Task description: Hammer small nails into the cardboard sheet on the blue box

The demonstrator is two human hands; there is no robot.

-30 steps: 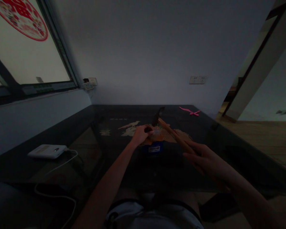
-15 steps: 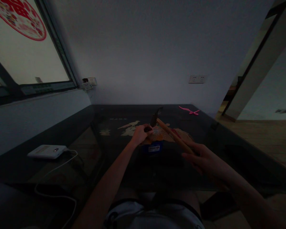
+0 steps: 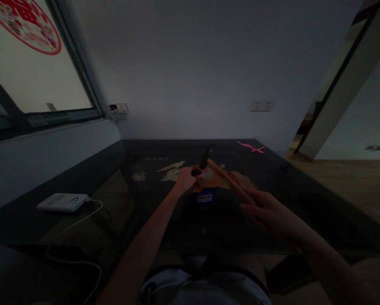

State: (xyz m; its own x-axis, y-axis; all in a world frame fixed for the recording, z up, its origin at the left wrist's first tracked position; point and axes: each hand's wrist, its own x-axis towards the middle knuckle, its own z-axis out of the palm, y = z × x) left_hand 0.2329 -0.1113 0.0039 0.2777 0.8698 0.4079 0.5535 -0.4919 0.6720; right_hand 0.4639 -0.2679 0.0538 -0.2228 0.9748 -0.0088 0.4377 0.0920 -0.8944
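Note:
A hammer [image 3: 223,173] with a wooden handle and a dark metal head slants up to the left. My right hand [image 3: 264,207] is closed round the lower end of its handle. Just left of the hammer head, my left hand [image 3: 187,178] has its thumb and fingers pinched together over a brown, crumpled sheet [image 3: 213,182]. Whatever those fingers grip is too small and dark to make out. Under the sheet's front edge sits a blue object with a white label [image 3: 205,198].
The dark glossy table [image 3: 139,146] carries a printed pale pattern [image 3: 171,173]. At the left lies a white power bank [image 3: 64,202] with a white cable [image 3: 75,226]. A pink ribbon-like piece [image 3: 251,147] lies by the far right corner. A wall stands behind the table.
The hammer head has dipped slightly down and left, closer to my left fingers. My left hand has stayed in place.

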